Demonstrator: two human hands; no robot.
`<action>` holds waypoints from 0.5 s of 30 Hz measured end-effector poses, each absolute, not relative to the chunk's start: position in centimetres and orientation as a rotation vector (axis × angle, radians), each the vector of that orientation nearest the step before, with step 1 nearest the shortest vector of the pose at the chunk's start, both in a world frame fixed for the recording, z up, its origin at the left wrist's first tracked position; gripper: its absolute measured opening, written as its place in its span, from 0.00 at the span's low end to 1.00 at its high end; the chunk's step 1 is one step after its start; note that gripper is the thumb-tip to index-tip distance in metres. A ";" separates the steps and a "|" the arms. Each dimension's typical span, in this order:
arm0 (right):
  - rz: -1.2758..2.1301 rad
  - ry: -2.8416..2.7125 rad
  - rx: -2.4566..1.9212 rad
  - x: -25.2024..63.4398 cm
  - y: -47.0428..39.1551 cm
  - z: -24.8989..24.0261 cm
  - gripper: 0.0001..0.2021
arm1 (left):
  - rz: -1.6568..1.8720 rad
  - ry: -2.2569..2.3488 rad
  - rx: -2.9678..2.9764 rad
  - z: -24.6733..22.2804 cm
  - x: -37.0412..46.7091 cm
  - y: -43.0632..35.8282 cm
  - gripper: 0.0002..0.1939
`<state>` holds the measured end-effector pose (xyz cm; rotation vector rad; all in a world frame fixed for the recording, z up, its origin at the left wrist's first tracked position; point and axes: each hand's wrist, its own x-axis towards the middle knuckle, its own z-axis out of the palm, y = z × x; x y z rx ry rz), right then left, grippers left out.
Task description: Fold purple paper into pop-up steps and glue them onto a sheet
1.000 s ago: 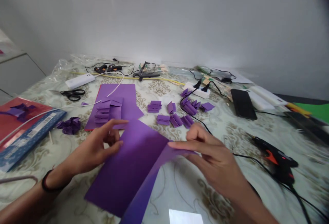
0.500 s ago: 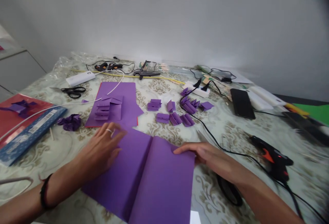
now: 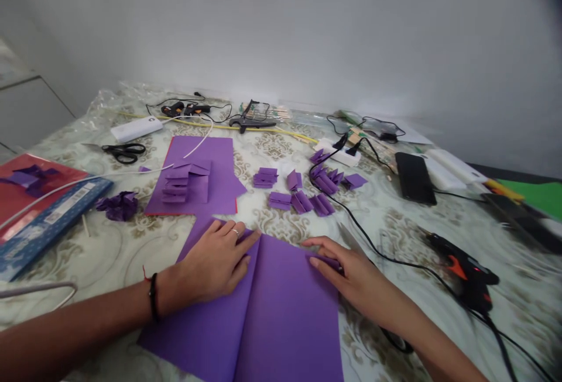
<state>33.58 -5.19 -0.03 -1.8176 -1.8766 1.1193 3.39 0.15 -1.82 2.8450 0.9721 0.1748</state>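
Fingers (image 3: 239, 271) flat on smooth, creased purple paper (image 3: 290, 317).

Head view | from wearer's head | forward, down | hands (image 3: 223, 262) close, wall (image 3: 281, 37) beyond

Left hand (image 3: 216, 262) — on purple paper (image 3: 292, 317)

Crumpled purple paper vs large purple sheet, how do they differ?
The crumpled purple paper is a small, wrinkled wad; the large purple sheet is broad and mostly smooth. The wad lies untouched; the sheet has the left hand resting on it and the right hand at its edge. Both are purple.
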 end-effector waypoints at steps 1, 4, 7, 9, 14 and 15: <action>1.105 -1.876 -1.833 33.6 -5.3 -0.1 0.22 | 0.167 0.976 2.848 -1.8 3.5 0.1 0.26; 1.079 -1.864 -1.855 33.5 -5.6 -0.3 0.21 | 0.152 0.986 2.862 -1.8 3.7 0.0 0.27; 1.076 -1.884 -1.843 33.4 -5.9 -0.6 0.19 | 0.145 0.993 2.877 -1.9 3.8 0.0 0.28; 1.077 -1.905 -1.833 33.3 -6.0 -0.7 0.19 | 0.138 0.997 2.884 -1.9 3.8 -0.1 0.28; 1.079 -1.895 -1.843 33.4 -6.4 -1.0 0.21 | 0.121 1.019 2.892 -1.9 3.7 -0.2 0.27; 1.073 -1.898 -1.847 33.5 -6.4 -1.1 0.22 | 0.118 1.022 2.893 -1.9 3.7 -0.2 0.27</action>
